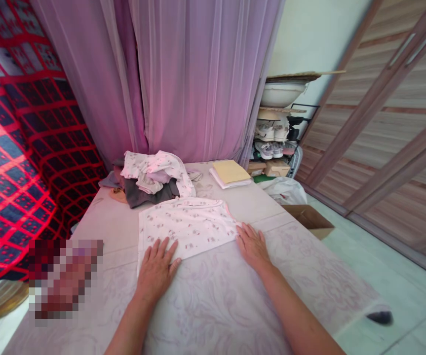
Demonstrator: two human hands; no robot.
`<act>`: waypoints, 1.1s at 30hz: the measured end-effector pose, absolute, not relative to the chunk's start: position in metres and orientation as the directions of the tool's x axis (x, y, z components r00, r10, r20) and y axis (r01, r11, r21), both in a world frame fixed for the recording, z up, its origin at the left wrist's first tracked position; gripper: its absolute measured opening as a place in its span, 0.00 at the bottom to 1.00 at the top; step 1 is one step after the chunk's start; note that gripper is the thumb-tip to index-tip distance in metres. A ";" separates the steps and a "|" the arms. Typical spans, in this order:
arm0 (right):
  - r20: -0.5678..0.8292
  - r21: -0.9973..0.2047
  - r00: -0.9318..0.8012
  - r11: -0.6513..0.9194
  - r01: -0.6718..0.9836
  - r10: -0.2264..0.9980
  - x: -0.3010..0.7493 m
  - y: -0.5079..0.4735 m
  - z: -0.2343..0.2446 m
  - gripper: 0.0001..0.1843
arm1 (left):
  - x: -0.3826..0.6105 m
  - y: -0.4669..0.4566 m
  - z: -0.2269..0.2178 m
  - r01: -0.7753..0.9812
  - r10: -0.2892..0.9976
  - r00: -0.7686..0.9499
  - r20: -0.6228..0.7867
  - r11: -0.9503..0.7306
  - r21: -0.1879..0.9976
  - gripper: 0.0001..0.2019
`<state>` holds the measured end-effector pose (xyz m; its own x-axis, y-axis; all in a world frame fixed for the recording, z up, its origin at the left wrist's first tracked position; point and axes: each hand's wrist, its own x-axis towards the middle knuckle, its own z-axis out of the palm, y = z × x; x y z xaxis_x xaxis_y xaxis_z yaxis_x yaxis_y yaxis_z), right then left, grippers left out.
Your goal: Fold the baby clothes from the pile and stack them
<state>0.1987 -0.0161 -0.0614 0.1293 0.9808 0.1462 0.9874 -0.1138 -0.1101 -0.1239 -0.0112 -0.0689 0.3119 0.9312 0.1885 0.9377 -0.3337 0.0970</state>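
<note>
A white garment with a small printed pattern lies spread on the cloth-covered table, looking like a sleeveless top. My left hand rests on its near left edge, fingers spread and flat. At its right corner, my right hand lies with outstretched fingers touching the fabric. Neither hand grips anything. Just beyond the garment sits a heap of crumpled clothes, with a similar printed white piece on top and dark grey cloth beneath. Farther right is a neat stack of folded cloth, yellow above white.
The patterned tablecloth hangs over the table's right edge. Purple curtains hang behind it, with red-and-black checked cloth at left. To the right stand a shoe rack, an open cardboard box and a wooden wardrobe.
</note>
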 end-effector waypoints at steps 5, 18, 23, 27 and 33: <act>0.142 -0.131 0.158 -0.139 0.982 0.977 0.201 -0.015 -0.063 0.24 | -0.121 -0.014 -0.061 0.944 0.936 0.304 0.179 -0.321 0.075 0.25; 0.247 -0.199 0.123 -0.074 0.977 0.961 0.199 -0.024 -0.051 0.24 | -0.117 -0.007 -0.035 0.960 0.970 0.244 0.023 -0.244 0.138 0.23; 0.212 -0.238 -0.067 0.118 0.964 0.975 0.193 0.007 -0.027 0.20 | -0.102 0.020 -0.009 0.963 0.971 0.239 0.005 -0.237 0.131 0.18; 0.133 -0.252 -0.167 0.196 0.948 0.977 0.170 0.052 -0.014 0.19 | -0.083 0.045 -0.008 0.976 0.983 0.180 -0.020 -0.176 0.127 0.17; 0.072 -0.290 -0.258 0.267 0.919 0.964 0.144 0.086 -0.028 0.13 | -0.077 0.058 -0.019 0.984 0.989 0.140 -0.039 -0.135 0.114 0.11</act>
<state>0.1439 0.0858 -0.0285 -0.2578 0.9635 0.0717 0.9190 0.2674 -0.2896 -0.0771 0.0577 -0.0190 0.1403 0.9894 -0.0386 0.9842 -0.1351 0.1144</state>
